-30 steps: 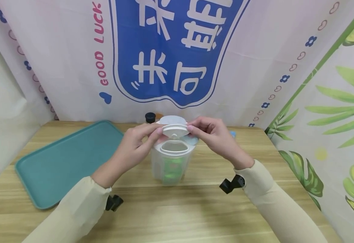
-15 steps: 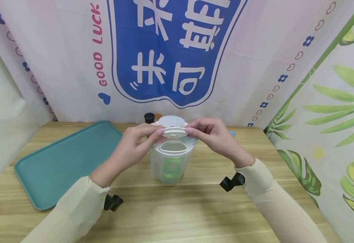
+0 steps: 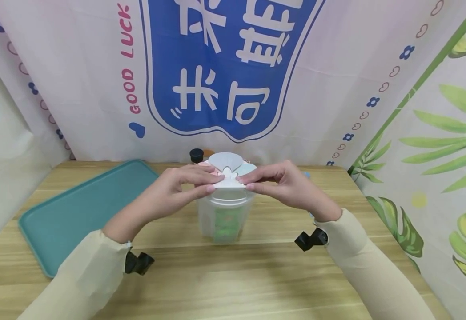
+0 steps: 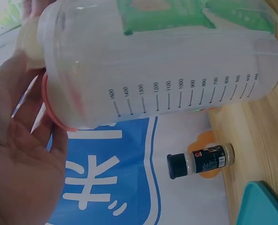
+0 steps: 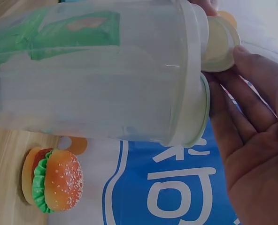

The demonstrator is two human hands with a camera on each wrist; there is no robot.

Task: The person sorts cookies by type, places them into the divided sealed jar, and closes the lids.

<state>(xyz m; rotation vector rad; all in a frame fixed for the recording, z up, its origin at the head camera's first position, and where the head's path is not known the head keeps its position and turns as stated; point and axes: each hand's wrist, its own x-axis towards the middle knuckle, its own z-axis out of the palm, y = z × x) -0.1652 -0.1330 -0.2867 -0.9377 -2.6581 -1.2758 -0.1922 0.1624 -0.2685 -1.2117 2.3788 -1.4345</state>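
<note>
Pinching a raised white flap (image 3: 230,180) from both sides, the left hand (image 3: 178,186) and right hand (image 3: 285,184) meet near the centre of the head view, thumbs at its near edge and fingers over its top. The flap belongs to the lid of a translucent container (image 3: 206,218) standing on the tabletop (image 3: 233,280); the opening beneath is hidden. Fingers also cover parts of the lid's pink and pale green sections. A green packet (image 3: 226,224) shows through the cloudy wall, its print too blurred to read. At upper middle, little more than the cap of a jar (image 3: 196,155) clears the left hand; the left wrist view shows it whole, label illegible. A toy burger (image 5: 54,180) lies lower left in the right wrist view. The left sleeve (image 3: 77,271) covers one corner of the teal tray (image 3: 85,213).
</note>
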